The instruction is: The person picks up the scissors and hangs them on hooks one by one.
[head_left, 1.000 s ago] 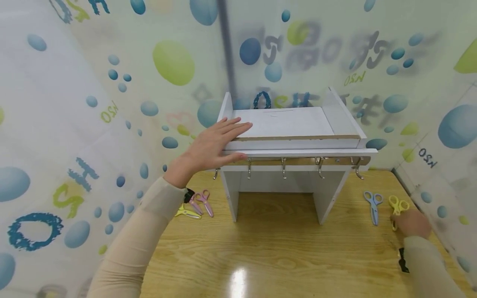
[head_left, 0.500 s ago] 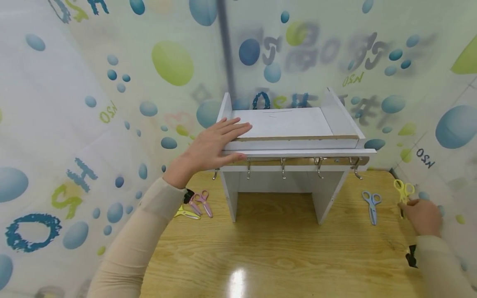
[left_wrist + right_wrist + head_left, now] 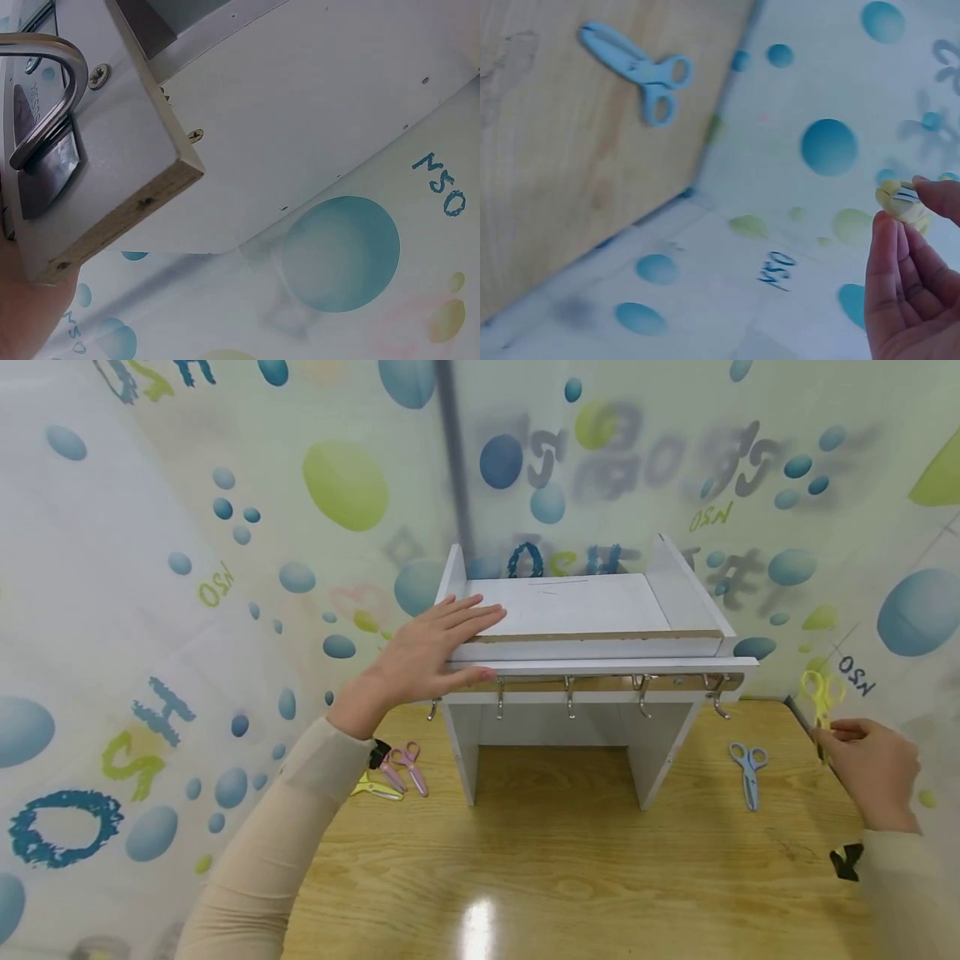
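Observation:
My left hand (image 3: 431,656) lies with extended fingers on the left front of a white shelf unit (image 3: 570,647), thumb along its front rail. A row of metal hooks (image 3: 571,697) hangs from that rail; one hook (image 3: 64,82) shows close up in the left wrist view. At the far right, my right hand (image 3: 873,768) pinches yellow scissors (image 3: 822,697) by the blade end, handles up, above the table. The right wrist view shows the yellow scissors (image 3: 902,201) end-on between thumb and fingers. Blue scissors (image 3: 750,772) lie on the table left of this hand.
Two pink scissors (image 3: 410,768) and another yellow pair (image 3: 377,788) lie left of the shelf, partly behind my left wrist. The wooden table (image 3: 555,868) ends at a patterned curtain (image 3: 345,568) around the back and sides.
My right hand has raised the yellow scissors off the table, moving them up and to the right. The left hand stays in place on the shelf.

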Motion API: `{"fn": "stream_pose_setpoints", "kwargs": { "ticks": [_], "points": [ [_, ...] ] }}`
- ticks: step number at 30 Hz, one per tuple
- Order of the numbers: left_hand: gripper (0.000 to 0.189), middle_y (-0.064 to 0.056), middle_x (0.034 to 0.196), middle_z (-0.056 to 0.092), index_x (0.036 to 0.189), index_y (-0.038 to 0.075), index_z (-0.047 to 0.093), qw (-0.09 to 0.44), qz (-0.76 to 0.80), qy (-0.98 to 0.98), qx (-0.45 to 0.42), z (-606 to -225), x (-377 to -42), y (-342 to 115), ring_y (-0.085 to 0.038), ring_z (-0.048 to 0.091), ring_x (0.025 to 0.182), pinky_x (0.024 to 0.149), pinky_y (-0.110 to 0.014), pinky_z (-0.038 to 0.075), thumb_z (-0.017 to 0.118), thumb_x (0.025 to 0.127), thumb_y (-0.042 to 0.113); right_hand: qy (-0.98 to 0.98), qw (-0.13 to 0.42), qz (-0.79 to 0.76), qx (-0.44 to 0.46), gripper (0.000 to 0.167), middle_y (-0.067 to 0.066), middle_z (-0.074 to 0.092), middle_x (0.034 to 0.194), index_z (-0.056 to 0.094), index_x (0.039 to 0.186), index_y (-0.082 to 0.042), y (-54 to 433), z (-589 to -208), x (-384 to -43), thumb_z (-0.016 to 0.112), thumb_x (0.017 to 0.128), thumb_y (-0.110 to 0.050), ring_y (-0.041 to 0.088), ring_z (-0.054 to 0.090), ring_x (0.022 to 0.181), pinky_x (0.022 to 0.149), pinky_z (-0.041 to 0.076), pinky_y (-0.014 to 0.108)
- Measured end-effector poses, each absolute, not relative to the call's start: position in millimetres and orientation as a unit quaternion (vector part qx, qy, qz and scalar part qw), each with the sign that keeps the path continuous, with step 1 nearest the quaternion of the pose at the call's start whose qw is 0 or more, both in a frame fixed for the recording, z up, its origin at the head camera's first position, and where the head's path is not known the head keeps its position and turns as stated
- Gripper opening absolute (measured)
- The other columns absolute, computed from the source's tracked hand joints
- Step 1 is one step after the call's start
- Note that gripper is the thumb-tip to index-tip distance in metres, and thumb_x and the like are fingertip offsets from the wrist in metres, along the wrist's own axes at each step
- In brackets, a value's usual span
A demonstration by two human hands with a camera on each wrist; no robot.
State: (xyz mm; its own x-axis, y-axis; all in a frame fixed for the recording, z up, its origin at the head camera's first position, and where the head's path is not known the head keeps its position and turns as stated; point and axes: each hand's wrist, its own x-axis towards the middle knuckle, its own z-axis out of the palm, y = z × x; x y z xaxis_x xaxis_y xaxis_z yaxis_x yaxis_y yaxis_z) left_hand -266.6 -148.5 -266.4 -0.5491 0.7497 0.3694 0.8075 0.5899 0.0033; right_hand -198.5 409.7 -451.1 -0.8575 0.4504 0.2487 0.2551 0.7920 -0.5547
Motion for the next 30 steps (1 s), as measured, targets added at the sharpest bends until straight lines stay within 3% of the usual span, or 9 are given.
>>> {"fn": "stream_pose_setpoints", "kwargs": {
  "ticks": [3,5,8,10,12,15,17,30],
  "points": [
    [0.094,-0.002,0.159,0.042,0.155,0.018,0.038,0.165,-0.088,-0.876,-0.444,-267,-266,-149,-0.026,0.032,0.151,0.128,-0.042,0.018,0.018,0.09,0.082,-0.921,0.224,0.261,-0.18,0.047,0.035,0.065,0.106,0.062,0.118,0.015,402,-436,-195,0.063,0.097,-0.027,-0.022,0.028,0.057,0.07,0.043,0.034],
    [0.094,-0.002,0.159,0.041,0.155,0.019,0.038,0.164,-0.088,-0.877,-0.442,-267,-266,-149,-0.025,0.031,0.151,0.128,-0.042,0.018,0.018,0.09,0.083,-0.919,0.241,0.259,-0.175,0.046,0.034,0.065,0.107,0.062,0.119,0.014,397,-426,-193,0.063,0.097,-0.027,-0.028,0.02,0.058,0.062,0.033,0.02],
    [0.095,-0.003,0.159,0.041,0.155,0.018,0.038,0.164,-0.09,-0.878,-0.441,-267,-266,-149,-0.025,0.031,0.151,0.128,-0.042,0.017,0.018,0.089,0.083,-0.912,0.262,0.265,-0.171,0.044,0.033,0.065,0.106,0.064,0.12,0.012,389,-411,-189,0.064,0.097,-0.026,-0.03,0.021,0.06,0.057,0.027,0.009],
    [0.095,-0.003,0.159,0.042,0.155,0.018,0.039,0.165,-0.09,-0.878,-0.441,-267,-266,-148,-0.025,0.032,0.151,0.128,-0.042,0.018,0.017,0.089,0.083,-0.907,0.277,0.272,-0.164,0.043,0.023,0.068,0.095,0.065,0.119,0.01,385,-403,-185,0.067,0.096,-0.025,-0.03,0.023,0.061,0.056,0.026,0.004],
    [0.095,-0.002,0.159,0.042,0.155,0.018,0.039,0.165,-0.091,-0.878,-0.441,-267,-266,-148,-0.025,0.032,0.151,0.128,-0.042,0.018,0.017,0.089,0.083,-0.9,0.295,0.282,-0.153,0.04,-0.004,0.068,0.081,0.066,0.118,0.009,380,-395,-181,0.069,0.094,-0.023,-0.031,0.026,0.062,0.058,0.026,-0.001],
    [0.095,-0.001,0.159,0.041,0.155,0.019,0.038,0.164,-0.091,-0.879,-0.439,-267,-266,-148,-0.025,0.032,0.151,0.128,-0.042,0.018,0.017,0.089,0.083,-0.892,0.317,0.294,-0.128,0.038,-0.039,0.044,0.074,0.067,0.117,0.008,371,-385,-174,0.07,0.093,-0.022,-0.031,0.031,0.065,0.062,0.027,-0.006],
    [0.094,-0.001,0.159,0.041,0.155,0.019,0.038,0.163,-0.091,-0.878,-0.44,-267,-266,-148,-0.025,0.031,0.151,0.128,-0.042,0.018,0.018,0.089,0.083,-0.887,0.326,0.307,-0.114,0.037,-0.047,0.035,0.075,0.067,0.117,0.008,365,-379,-169,0.07,0.094,-0.021,-0.029,0.034,0.068,0.066,0.027,-0.007],
    [0.094,-0.003,0.159,0.041,0.155,0.019,0.038,0.165,-0.094,-0.877,-0.441,-267,-266,-148,-0.025,0.031,0.151,0.129,-0.042,0.016,0.019,0.089,0.083,-0.878,0.343,0.327,-0.068,0.035,-0.045,0.04,0.087,0.066,0.123,0.005,333,-357,-142,0.07,0.093,-0.013,-0.028,0.039,0.08,0.073,0.03,-0.006]
  ]
}}
